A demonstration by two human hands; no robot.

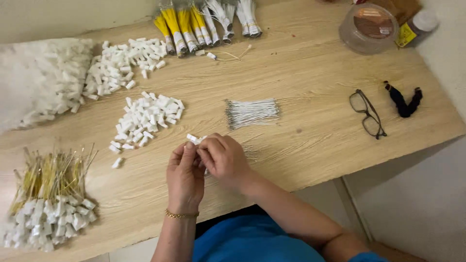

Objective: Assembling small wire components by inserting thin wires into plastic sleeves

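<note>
two hands meet at the near edge of the desk: your left hand and right hand are both pinched on one small white plastic tag, which sticks up just above your fingertips, over the bare wood in front of you. keep the pinch low on the tag so its top stays free, and hold your wrists close together as they are, so the piece does not twist between the two grips. the loose pile of white tags lies just beyond your left hand, and the bundle of thin white strings just beyond your right, both near, so you need not stretch for either.

further off sit a second pile of tags, a large white heap at the far left, bunches of yellow and white tassels at the back edge, and finished gold-stringed tags at the near left. spectacles, a dark hair tie and a clear round tub lie well apart to the right.

whether a string is already threaded through the tag you hold cannot be made out; your fingers cover its lower part. the white heap is cut off at the left edge and too blurred to tell what it is made of.
</note>
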